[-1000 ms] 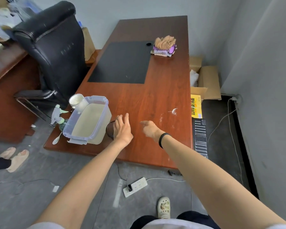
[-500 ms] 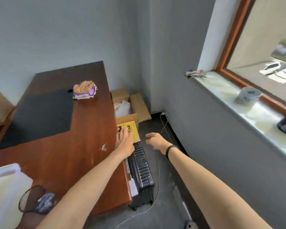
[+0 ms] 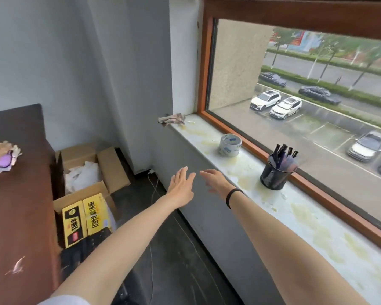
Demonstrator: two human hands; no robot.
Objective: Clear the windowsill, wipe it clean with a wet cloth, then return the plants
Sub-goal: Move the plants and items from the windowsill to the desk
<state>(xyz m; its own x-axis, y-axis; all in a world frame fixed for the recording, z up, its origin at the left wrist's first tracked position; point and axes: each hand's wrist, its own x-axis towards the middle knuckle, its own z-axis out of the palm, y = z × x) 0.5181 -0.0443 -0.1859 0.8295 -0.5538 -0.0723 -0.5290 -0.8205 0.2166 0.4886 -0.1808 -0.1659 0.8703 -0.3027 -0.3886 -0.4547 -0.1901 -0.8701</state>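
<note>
A pale windowsill (image 3: pixel 312 219) with yellowish stains runs along the window on the right. On it stand a roll of tape (image 3: pixel 230 145) and a black mesh pen holder (image 3: pixel 277 171) with several pens. A crumpled cloth (image 3: pixel 172 118) lies at the sill's far corner. My left hand (image 3: pixel 180 187) and my right hand (image 3: pixel 217 179) reach forward with straight fingers, empty, just short of the sill's front edge and below the tape roll. No plants are in view.
A dark wooden desk (image 3: pixel 20 216) stands at the left with a bundle of cloths (image 3: pixel 2 156) on it. Open cardboard boxes (image 3: pixel 86 172) and a black radiator (image 3: pixel 90 249) sit on the floor between desk and wall. A white cable (image 3: pixel 154 186) hangs by the wall.
My view has swung from the desk to the windowsill. Both hands left the desk, empty, and now stretch toward the sill near the tape roll.
</note>
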